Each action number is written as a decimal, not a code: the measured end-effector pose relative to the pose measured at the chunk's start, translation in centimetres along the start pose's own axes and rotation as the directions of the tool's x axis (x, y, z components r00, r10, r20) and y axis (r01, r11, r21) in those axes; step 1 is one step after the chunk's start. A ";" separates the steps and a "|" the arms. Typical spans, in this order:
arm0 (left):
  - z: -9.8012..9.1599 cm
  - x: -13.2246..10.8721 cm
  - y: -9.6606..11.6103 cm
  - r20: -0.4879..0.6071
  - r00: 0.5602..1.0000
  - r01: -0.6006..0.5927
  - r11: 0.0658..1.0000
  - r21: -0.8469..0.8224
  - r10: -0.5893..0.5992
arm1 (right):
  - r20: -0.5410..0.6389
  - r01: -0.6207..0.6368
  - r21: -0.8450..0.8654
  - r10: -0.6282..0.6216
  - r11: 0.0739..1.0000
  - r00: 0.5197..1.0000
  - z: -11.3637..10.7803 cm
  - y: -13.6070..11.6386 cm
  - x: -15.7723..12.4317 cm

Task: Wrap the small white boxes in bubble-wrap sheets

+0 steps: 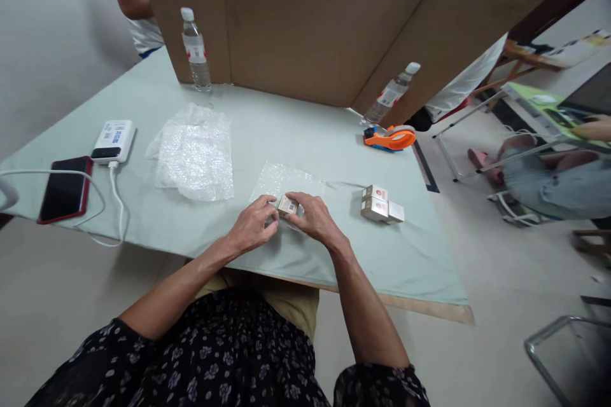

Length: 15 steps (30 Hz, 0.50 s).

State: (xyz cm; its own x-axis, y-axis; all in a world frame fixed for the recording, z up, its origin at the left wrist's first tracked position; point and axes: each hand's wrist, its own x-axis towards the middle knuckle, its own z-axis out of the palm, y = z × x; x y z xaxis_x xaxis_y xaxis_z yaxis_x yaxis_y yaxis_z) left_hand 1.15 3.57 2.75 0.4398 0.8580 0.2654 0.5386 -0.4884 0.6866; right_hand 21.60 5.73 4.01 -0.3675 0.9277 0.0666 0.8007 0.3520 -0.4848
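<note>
A small beige box lies on a sheet of bubble wrap near the table's front edge. My left hand grips the box from the left with curled fingers. My right hand pinches it from the right. Both hands rest on the pale green table. A small pile of similar boxes sits just to the right of my right hand.
A bigger heap of bubble wrap lies left of centre. An orange tape dispenser, two water bottles, a power bank and a phone stand around. Cardboard walls close the back. Other people are behind and at right.
</note>
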 end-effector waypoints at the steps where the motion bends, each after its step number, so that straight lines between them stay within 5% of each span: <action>1: 0.0 0.2 0.1 -0.002 1.000 0.001 1.000 -0.008 -0.001 | 0.015 -0.001 0.006 0.001 1.000 1.000 -0.1 0.0 0.0; 9: -0.5 2.2 0.1 0.021 0.995 0.094 0.990 -0.101 -0.093 | -0.035 0.030 0.207 -0.024 0.978 0.999 -1.7 0.0 -2.9; 15: -0.6 4.5 -0.8 0.112 0.981 0.183 0.946 -0.268 -0.159 | -0.146 0.002 0.249 0.035 0.969 0.989 -0.1 0.2 -2.5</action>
State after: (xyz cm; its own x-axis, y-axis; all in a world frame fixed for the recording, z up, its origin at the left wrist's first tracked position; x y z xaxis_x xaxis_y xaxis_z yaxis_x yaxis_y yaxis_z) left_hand 2.24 7.89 3.83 0.4263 0.9014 0.0757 0.3975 -0.2619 0.8794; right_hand 22.75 3.47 3.83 -0.2665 0.9476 0.1759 0.6568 0.3121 -0.6864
